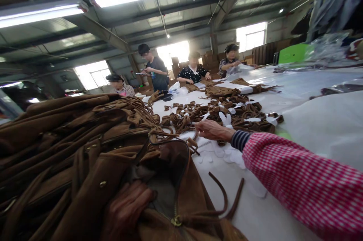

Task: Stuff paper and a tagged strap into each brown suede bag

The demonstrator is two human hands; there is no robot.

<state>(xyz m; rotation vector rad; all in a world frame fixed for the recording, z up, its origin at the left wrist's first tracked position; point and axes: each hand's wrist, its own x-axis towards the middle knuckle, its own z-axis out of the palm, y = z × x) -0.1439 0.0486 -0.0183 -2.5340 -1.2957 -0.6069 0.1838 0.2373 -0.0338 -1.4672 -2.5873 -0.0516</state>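
Note:
An unzipped brown suede-like bag (195, 195) lies close in front of me, its grey lining showing. My left hand (127, 207) is at the bag's mouth, fingers curled around the brown material; it is dim and partly blurred. Stretched forward, my right hand (214, 130) is over the near side of a heap of coiled brown straps (187, 114) with white tags. Its fingers are closed together at the tips, and what they pinch is too small to make out. A gold zipper pull (176, 221) shows at the bag's opening.
Stacked brown bags (65, 131) rise on the left. White tags (227, 156) lie on the white table (221, 203). Across it, several people work near more brown pieces (221, 89). Clear plastic (326, 48) and a green board (293, 53) stand at right.

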